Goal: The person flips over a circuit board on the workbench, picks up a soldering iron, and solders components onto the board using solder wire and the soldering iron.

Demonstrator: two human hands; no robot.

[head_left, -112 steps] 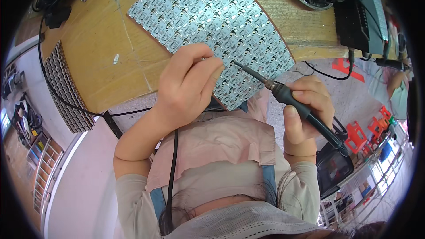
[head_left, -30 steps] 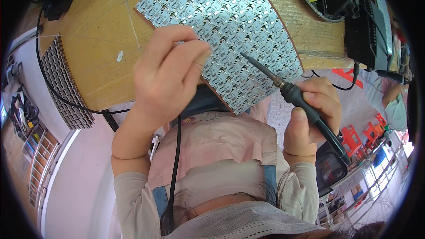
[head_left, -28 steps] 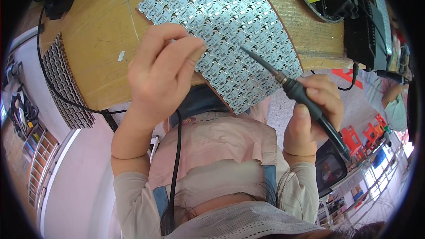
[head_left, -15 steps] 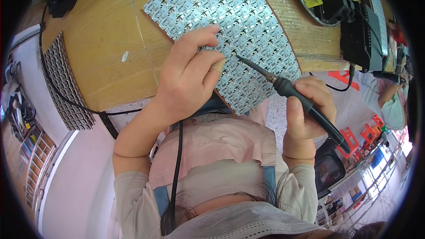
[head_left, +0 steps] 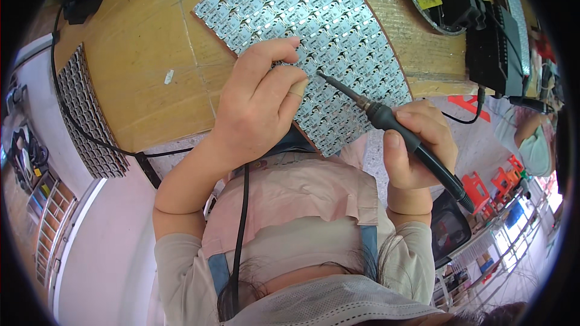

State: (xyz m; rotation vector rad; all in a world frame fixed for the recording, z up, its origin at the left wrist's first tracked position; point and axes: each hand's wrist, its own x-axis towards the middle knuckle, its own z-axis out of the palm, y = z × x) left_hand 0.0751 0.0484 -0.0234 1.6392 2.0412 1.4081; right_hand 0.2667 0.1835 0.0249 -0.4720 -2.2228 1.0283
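The right hand holds a soldering iron. A board lies under the curled left hand; can't tell if it pinches anything.

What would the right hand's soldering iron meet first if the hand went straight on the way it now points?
Probably the silvery panel, as the tip of the soldering iron appears over it, perhaps touching. If it cleared the surface, its line would run to the left hand; depth is unclear.
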